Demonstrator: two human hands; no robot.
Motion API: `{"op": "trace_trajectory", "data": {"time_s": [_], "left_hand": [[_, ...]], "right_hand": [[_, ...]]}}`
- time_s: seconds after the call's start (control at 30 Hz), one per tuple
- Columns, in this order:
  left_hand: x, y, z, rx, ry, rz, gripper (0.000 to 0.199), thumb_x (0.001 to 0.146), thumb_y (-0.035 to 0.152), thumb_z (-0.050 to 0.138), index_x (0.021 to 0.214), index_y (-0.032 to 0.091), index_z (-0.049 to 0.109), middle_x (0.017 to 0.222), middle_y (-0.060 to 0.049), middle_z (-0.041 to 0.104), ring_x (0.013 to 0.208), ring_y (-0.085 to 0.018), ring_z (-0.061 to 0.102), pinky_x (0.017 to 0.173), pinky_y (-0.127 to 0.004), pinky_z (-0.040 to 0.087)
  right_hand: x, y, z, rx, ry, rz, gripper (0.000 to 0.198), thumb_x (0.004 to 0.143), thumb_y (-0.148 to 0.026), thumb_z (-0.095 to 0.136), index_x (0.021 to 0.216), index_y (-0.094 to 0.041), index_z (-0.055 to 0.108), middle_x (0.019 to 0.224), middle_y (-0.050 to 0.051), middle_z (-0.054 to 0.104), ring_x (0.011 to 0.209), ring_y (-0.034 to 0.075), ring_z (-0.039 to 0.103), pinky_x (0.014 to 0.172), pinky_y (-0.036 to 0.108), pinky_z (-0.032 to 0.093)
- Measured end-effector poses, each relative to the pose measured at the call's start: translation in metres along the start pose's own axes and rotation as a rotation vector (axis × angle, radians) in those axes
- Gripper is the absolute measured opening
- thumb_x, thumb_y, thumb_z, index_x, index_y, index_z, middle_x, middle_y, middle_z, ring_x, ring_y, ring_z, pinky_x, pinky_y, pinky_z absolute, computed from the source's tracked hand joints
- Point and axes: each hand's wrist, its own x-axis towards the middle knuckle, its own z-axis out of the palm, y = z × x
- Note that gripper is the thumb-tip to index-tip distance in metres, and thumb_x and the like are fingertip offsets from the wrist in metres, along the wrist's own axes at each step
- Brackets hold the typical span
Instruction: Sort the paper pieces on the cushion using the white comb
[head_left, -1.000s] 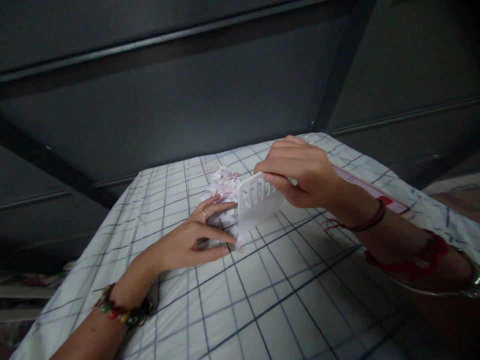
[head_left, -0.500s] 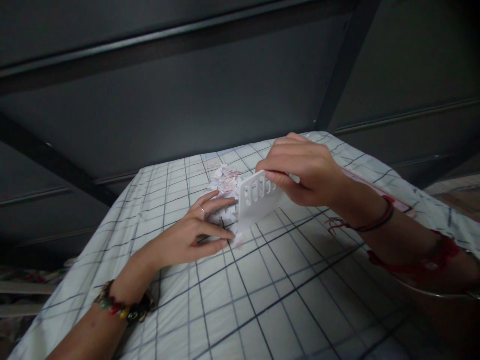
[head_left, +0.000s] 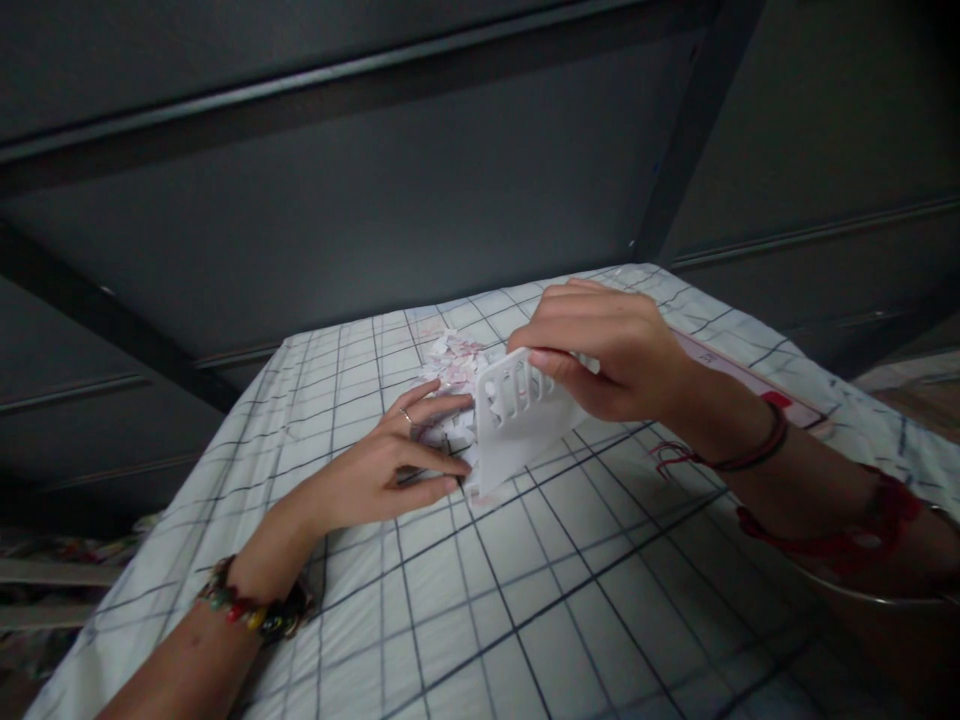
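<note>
Gripped along its slotted upper edge, a flat white plastic scraper-like plate (head_left: 517, 440) stands on edge, tilted, on the checked cloth. My right hand (head_left: 600, 345) is closed on it, thumb on the near face. A heap of small torn paper scraps (head_left: 454, 362), white with some pink, lies on the plate's left side. My left hand (head_left: 397, 455) rests beside the heap with its fingers stretched apart, curving around the scraps. Its fingertips are close to the plate's left end; whether they touch it I cannot tell. Part of the heap is hidden behind the left fingers and the plate.
The white cloth with dark check lines (head_left: 420, 620) covers the table. A pink-and-white flat box or card (head_left: 742, 380) lies under my right forearm. Behind the table's far edge rises a dark grey panel (head_left: 375, 200). Cluttered shelves (head_left: 60, 590) show at lower left.
The white plate has shifted slightly toward me and leans more, its lower edge nearer the left thumb. My left hand stays almost where it was.
</note>
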Motion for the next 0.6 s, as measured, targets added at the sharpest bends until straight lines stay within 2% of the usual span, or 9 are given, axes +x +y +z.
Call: {"op": "trace_trajectory", "data": {"time_s": [0.13,0.27,0.33,0.43,0.6], "left_hand": [[-0.004,-0.004,-0.001,-0.016,0.078,-0.054,0.019,0.091,0.029,0.057,0.102,0.022,0.071,0.14,-0.006,0.044,0.133,-0.025,0.032,0.114,-0.043,0.014],[-0.013,-0.014,-0.004,0.02,0.109,-0.153,0.016,0.09,0.033,0.057,0.098,0.021,0.064,0.133,-0.007,0.048,0.129,-0.026,0.036,0.108,-0.042,0.029],[-0.018,-0.02,-0.005,0.035,0.093,-0.196,0.024,0.086,0.039,0.062,0.101,0.021,0.058,0.13,-0.009,0.047,0.127,-0.028,0.037,0.105,-0.043,0.033],[-0.024,-0.027,-0.006,0.03,0.051,-0.231,0.04,0.081,0.047,0.066,0.107,0.021,0.051,0.128,-0.011,0.046,0.126,-0.031,0.035,0.104,-0.047,0.032],[-0.03,-0.03,-0.006,-0.001,0.029,-0.305,0.048,0.079,0.056,0.064,0.107,0.02,0.047,0.138,-0.015,0.033,0.133,-0.034,0.023,0.107,-0.05,0.026]], "right_hand": [[0.002,-0.004,0.0,-0.03,-0.015,-0.004,0.028,0.092,-0.023,0.034,0.075,-0.018,0.056,0.065,0.0,0.052,0.063,0.013,0.045,0.065,0.029,0.037],[0.005,-0.009,-0.001,-0.035,-0.075,-0.006,0.028,0.09,-0.021,0.034,0.068,-0.019,0.052,0.063,0.0,0.051,0.061,0.013,0.043,0.062,0.028,0.035],[0.007,-0.011,-0.002,-0.035,-0.087,-0.007,0.028,0.09,-0.021,0.035,0.068,-0.019,0.051,0.062,0.0,0.05,0.061,0.013,0.042,0.06,0.027,0.034],[0.008,-0.013,-0.004,-0.046,-0.096,-0.008,0.027,0.09,-0.021,0.035,0.069,-0.019,0.052,0.063,0.0,0.051,0.061,0.013,0.043,0.059,0.027,0.034],[0.014,-0.015,-0.011,-0.082,-0.153,-0.012,0.028,0.091,-0.02,0.034,0.071,-0.018,0.054,0.065,0.001,0.052,0.063,0.013,0.044,0.06,0.027,0.034]]}}
